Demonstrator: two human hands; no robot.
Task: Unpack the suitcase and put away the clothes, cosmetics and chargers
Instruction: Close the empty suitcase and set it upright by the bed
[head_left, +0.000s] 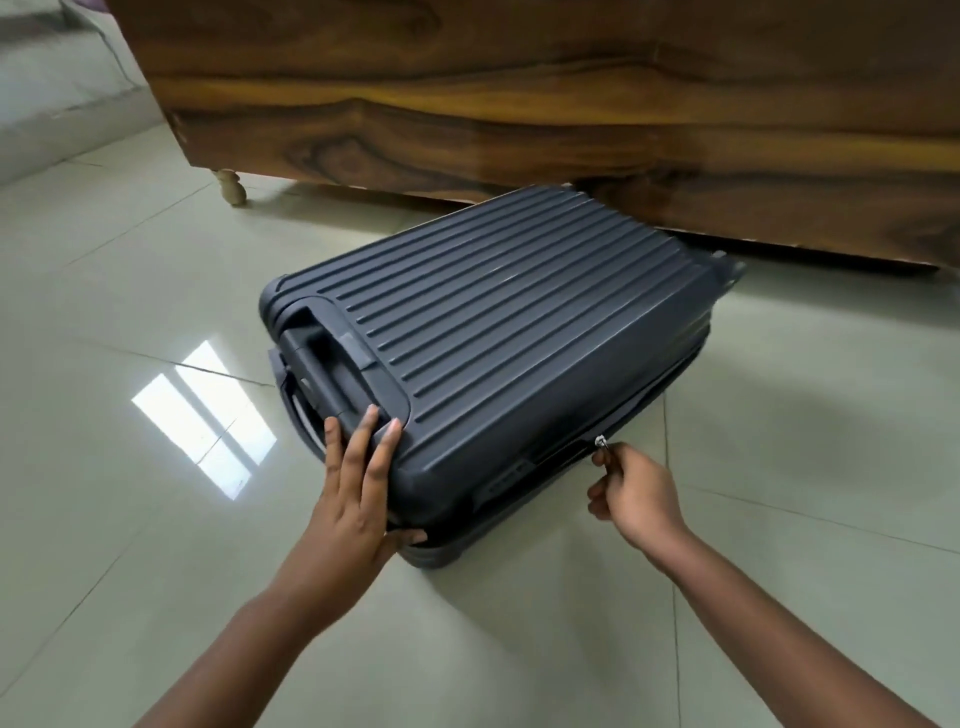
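Your suitcase (498, 332) is matt, ribbed hard plastic; its zip pull (601, 442) is shiny metal. You have glossy, smooth floor tiles (156, 291) around it, and polished, strongly grained wood on the bed frame (519, 104).

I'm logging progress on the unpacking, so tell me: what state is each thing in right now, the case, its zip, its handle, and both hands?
suitcase: lying flat on the floor, lid shut.
zipper pull: on the near side seam, pinched by the right hand.
telescopic handle: retracted in its recess.
left hand: fingers straight, steadying the case's near corner.
right hand: curled, pinching the pull.
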